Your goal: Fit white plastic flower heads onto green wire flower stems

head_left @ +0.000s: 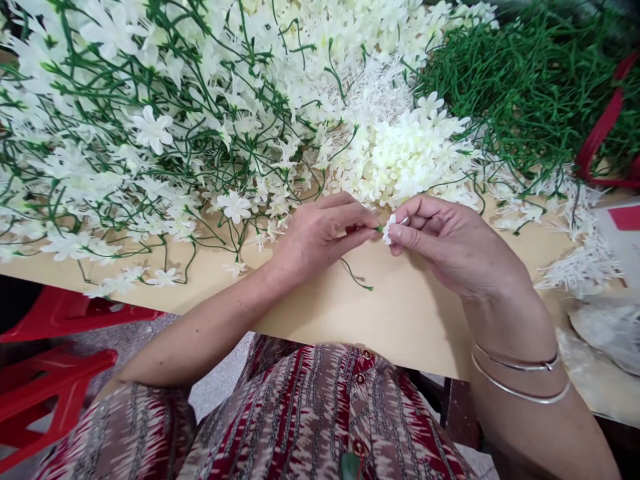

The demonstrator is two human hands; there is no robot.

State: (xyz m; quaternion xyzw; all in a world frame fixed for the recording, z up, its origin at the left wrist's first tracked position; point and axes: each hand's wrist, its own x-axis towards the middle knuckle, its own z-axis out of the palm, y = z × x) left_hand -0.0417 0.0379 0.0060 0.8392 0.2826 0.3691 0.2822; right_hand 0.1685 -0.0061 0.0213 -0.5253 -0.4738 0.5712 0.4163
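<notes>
My left hand (327, 230) pinches a thin green plastic stem (357, 275), whose loose end hangs below the fingers over the table. My right hand (440, 240) is closed on a small white artificial flower (389, 230), thumb against its petals. The flower sits at the tip of the green stem, between the two hands; fingers hide how far the stem goes into it. Just beyond my hands lies a heap of loose white flower heads (400, 157). To the left spreads a large pile of white flowers on green stems (155, 130).
Bare green stems (510, 87) are heaped at the back right, near a red strap (600, 133). White thread-like pieces (583, 267) and a clear plastic bag (607, 333) lie at the right of the tan table (320, 313). Red stools (55, 380) stand at lower left.
</notes>
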